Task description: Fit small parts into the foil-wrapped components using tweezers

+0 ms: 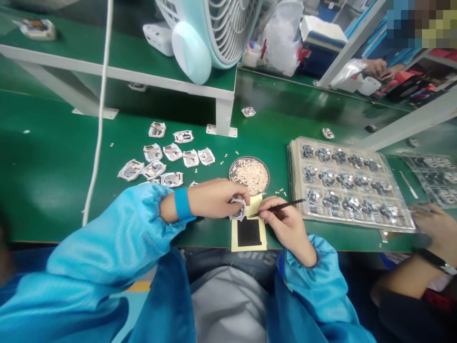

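Observation:
My left hand (217, 197), with a blue band at the wrist, grips a small white watch-like casing (237, 209) over the table's front edge area. My right hand (285, 224) holds dark tweezers (291, 203), their tips pointing left, close to the casing. Below both lies a yellow sheet (234, 238) with a black rectangle (249, 232) on it. Just behind my hands stands a round dish (250, 175) filled with tiny pale pieces. Several similar white casings (172, 152) lie to the left of the dish.
A stack of clear trays (352, 183) with small metallic parts stands at the right. A fan (214, 33) sits on a raised shelf (124, 76), and a white cable (102, 109) hangs at the left. Another person's hand (433, 228) is at the right edge.

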The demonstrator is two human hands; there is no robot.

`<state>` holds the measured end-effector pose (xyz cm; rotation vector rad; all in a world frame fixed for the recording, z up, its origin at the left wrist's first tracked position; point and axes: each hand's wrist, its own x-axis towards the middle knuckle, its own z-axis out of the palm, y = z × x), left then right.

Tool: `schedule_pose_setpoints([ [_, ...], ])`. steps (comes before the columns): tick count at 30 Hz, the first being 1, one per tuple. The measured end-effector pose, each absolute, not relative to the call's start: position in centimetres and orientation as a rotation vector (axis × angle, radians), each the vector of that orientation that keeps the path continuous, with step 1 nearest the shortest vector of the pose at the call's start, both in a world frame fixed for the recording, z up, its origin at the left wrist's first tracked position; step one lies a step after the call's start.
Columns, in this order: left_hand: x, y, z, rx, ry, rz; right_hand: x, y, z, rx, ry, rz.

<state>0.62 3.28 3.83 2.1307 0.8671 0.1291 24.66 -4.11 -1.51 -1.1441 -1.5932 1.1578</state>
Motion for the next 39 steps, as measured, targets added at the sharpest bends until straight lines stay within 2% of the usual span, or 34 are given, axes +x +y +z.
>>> schedule_pose_setpoints([
  [22,0.6,2.0,3.2,2.183,0.874,0.092,24.5,-4.3,-1.4,-1.252,-1.632,1.076],
  [26,0.6,1.9,3.1,2.190,0.875,0.121,24.6,-4.8,-1.3,-1.159,-1.518,1.076],
  [31,0.7,1.9,3.3,2.185,0.859,0.143,24.5,-4.7,-0.9,-0.997,-1.425,0.907],
  [39,0.8,1.9,3.4,2.166,0.899,0.134,23.9,-4.8,-0.6,-0.879,-1.578,0.674],
])
